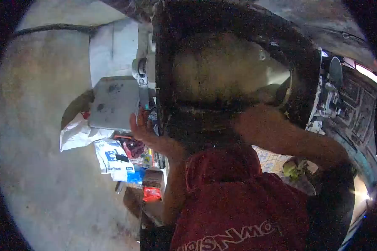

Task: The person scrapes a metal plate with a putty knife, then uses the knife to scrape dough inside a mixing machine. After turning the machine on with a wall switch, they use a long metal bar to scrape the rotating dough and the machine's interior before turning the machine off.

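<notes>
My left hand is raised at the left side of a dark frame, its fingers apart, close to the lower right corner of a grey flat panel. Nothing shows in its grip. On the right, my right hand reaches to the lower edge of a large dark-rimmed opening. Its fingers are lost in shadow and blur, so what it touches cannot be made out. A red garment with pale lettering fills the lower middle.
Left of the frame lie a white printed bag, a blue wrapper and a red packet. A green round item sits on patterned cloth at the lower right. Metal fittings stand at the right.
</notes>
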### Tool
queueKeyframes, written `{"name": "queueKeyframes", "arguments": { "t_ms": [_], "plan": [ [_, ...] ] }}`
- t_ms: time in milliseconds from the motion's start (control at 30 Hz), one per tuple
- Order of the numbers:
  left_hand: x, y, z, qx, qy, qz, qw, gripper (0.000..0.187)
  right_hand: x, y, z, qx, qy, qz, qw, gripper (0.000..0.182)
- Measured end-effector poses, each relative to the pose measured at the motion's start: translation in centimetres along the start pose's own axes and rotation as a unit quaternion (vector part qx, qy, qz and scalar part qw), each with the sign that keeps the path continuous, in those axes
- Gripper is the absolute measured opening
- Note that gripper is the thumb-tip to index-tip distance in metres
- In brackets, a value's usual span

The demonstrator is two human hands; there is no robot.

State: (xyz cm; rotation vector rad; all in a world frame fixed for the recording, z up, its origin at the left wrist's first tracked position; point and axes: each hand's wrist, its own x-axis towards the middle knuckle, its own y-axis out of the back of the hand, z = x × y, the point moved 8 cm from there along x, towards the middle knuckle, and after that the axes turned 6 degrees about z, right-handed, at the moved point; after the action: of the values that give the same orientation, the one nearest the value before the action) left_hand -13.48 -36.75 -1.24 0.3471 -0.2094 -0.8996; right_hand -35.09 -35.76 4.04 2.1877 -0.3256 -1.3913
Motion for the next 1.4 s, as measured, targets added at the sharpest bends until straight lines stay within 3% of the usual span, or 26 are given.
{"name": "queueKeyframes", "arguments": {
  "t_ms": [33,133,167,233,333,400,433,533,600,733,867,1000,1133,1233,1400],
  "plan": [
    [0.1,0.0,0.2,-0.003,0.016,0.009,1.000,0.069,1.2,-1.3,-0.4,-0.005,0.016,-0.031,0.999,0.020],
    [0.0,-0.1,0.3,-0.035,0.119,0.051,0.991,0.069,10.5,-6.8,-0.5,-0.023,0.050,0.211,0.976,0.022],
    [0.0,0.0,-0.2,-0.039,0.097,0.043,0.994,0.069,12.1,-8.1,0.0,-0.023,0.044,0.285,0.957,0.023],
    [0.1,0.6,-1.8,-0.052,0.051,0.032,0.997,0.069,14.5,-8.4,2.4,0.004,0.015,0.249,0.968,0.024],
    [0.3,0.3,-1.4,-0.041,0.086,-0.026,0.995,0.072,15.8,-8.0,3.5,0.026,0.011,0.186,0.982,0.025],
    [0.4,0.8,-1.3,0.048,-0.040,-0.012,0.998,0.064,13.9,-6.7,1.4,0.007,0.053,0.157,0.986,0.025],
    [0.4,0.8,-1.3,0.056,-0.057,-0.015,0.997,0.063,13.6,-6.3,0.1,0.001,0.074,0.166,0.983,0.025],
    [-0.1,0.1,-0.2,0.049,-0.009,-0.027,0.998,0.065,17.4,-8.2,-1.0,-0.009,0.078,0.202,0.976,0.025],
    [0.4,0.0,-1.2,-0.005,0.079,-0.013,0.997,0.068,20.0,-8.5,0.3,-0.014,0.059,0.177,0.982,0.024],
    [0.2,-0.1,-0.4,-0.022,0.063,-0.016,0.998,0.068,14.0,-4.7,4.4,-0.053,0.033,0.116,0.991,0.024],
    [0.3,-0.1,-1.2,-0.017,0.056,0.005,0.998,0.059,6.0,-2.3,2.5,-0.118,0.061,0.109,0.985,0.024],
    [0.2,-0.6,-0.7,-0.035,0.059,-0.017,0.998,0.054,12.4,-10.3,5.0,-0.064,0.027,0.131,0.989,0.023],
    [0.2,-0.1,-1.4,-0.023,0.011,-0.023,0.999,0.054,12.6,-8.2,6.7,-0.037,0.006,0.109,0.993,0.023],
    [0.1,-0.4,-0.9,-0.070,0.066,-0.017,0.995,0.058,9.3,-6.1,3.1,-0.047,0.050,0.126,0.990,0.023],
    [0.5,-0.7,-0.9,-0.029,0.022,-0.033,0.999,0.060,16.1,-9.8,3.6,-0.031,0.025,0.145,0.989,0.022]
  ]
}}
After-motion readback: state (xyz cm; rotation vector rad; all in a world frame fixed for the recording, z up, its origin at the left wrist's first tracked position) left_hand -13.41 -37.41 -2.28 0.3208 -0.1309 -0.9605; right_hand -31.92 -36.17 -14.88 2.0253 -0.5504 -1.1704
